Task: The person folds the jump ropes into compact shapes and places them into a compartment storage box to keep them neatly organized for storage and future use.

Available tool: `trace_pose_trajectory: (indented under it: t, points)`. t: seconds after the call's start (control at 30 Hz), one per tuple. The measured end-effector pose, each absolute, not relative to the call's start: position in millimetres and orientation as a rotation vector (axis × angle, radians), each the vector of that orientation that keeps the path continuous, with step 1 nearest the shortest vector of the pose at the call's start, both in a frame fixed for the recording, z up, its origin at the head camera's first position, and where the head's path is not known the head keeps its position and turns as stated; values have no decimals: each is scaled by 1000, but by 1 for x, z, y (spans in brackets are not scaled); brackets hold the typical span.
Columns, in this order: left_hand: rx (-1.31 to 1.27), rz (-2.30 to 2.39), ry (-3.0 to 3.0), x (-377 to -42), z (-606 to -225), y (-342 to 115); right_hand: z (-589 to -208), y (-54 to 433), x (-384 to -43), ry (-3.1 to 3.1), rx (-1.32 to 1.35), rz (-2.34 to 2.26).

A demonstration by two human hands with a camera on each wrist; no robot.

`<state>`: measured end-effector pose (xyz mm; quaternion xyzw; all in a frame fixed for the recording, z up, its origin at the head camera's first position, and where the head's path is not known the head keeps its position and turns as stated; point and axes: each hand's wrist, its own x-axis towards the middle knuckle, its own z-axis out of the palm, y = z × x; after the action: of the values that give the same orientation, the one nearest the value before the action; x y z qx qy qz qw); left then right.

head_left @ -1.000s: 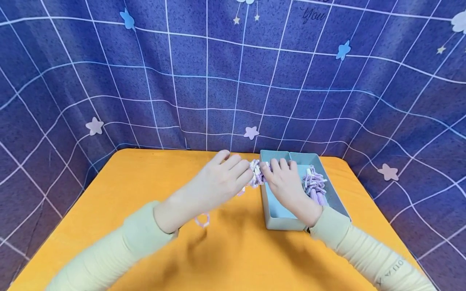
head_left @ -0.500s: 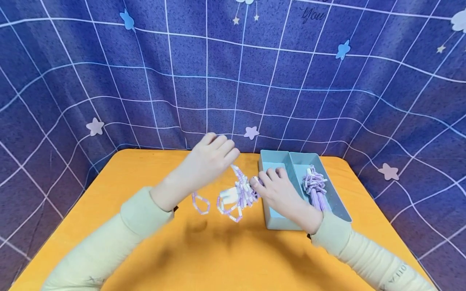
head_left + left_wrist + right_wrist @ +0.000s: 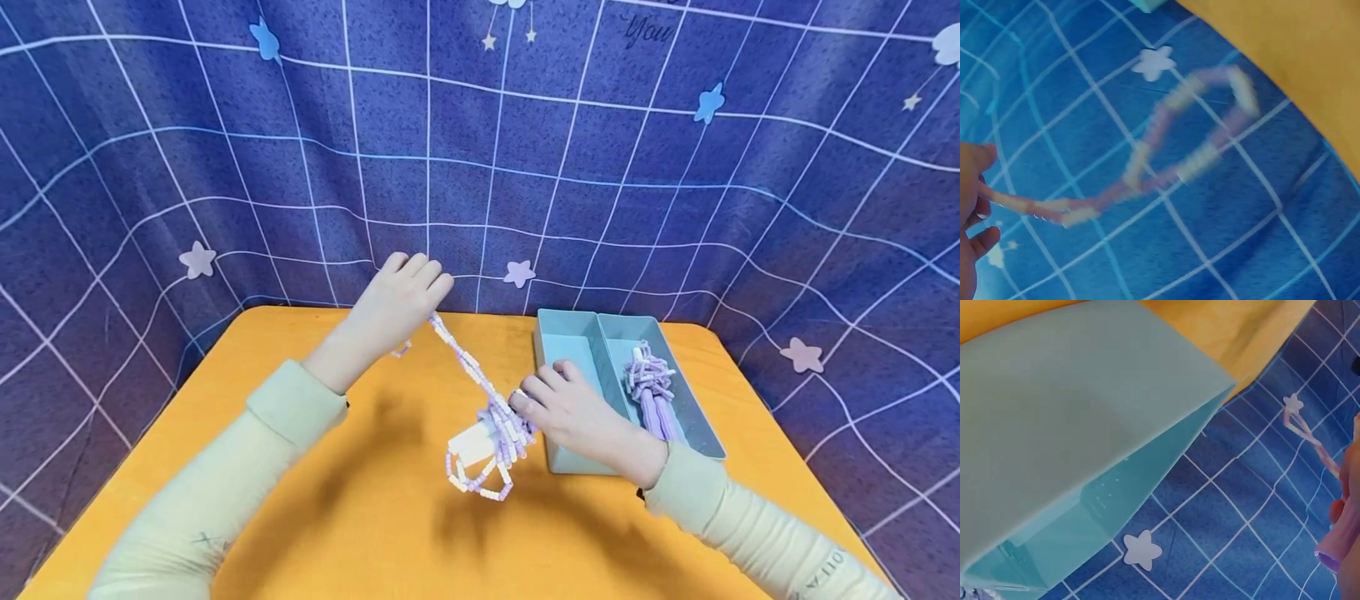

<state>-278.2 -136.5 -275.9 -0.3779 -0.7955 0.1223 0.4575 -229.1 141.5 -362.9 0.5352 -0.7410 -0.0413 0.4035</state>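
A jump rope strung with purple and white beads (image 3: 507,429) hangs in a bundle over the table, left of the tray. My right hand (image 3: 573,417) grips the bundle at its right side. Held in that hand, a hollow lilac handle (image 3: 1335,547) shows in the right wrist view; a white handle (image 3: 474,442) pokes out of the bundle at the lower left. Raised to the upper left, my left hand (image 3: 397,296) pinches a beaded strand that runs taut from the bundle. Past its fingers dangles a blurred loop of beads (image 3: 1194,159). Both palms are hidden in the head view.
A grey-blue tray (image 3: 581,463) with a divider stands on the right of the orange table (image 3: 300,517). Its right compartment holds a second beaded rope bundle (image 3: 649,375) with lilac handles. Behind the table hangs a blue grid-patterned curtain (image 3: 375,183).
My left hand has moved left and up, drawing a beaded strand out of the bundle. My right hand has come down and left from over the tray, and the bundle has dropped lower.
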Motion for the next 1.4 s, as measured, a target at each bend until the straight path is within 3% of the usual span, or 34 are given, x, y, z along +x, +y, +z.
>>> trace_pose_trajectory:
  t: [0.27, 0.6, 1.07, 1.4]
  points:
    - [-899, 286, -2033, -301, -298, -150, -350, 146, -223, -1886, 1378, -35]
    - [-837, 184, -2048, -315, -331, -163, -335, 151, -221, -1951, 1208, -9]
    - [-798, 243, -2274, -293, -378, -123, -330, 150, -232, -1760, 1102, 272]
    - [-794, 325, -2274, -271, -392, -89, -326, 147, -233, -1872, 892, 412]
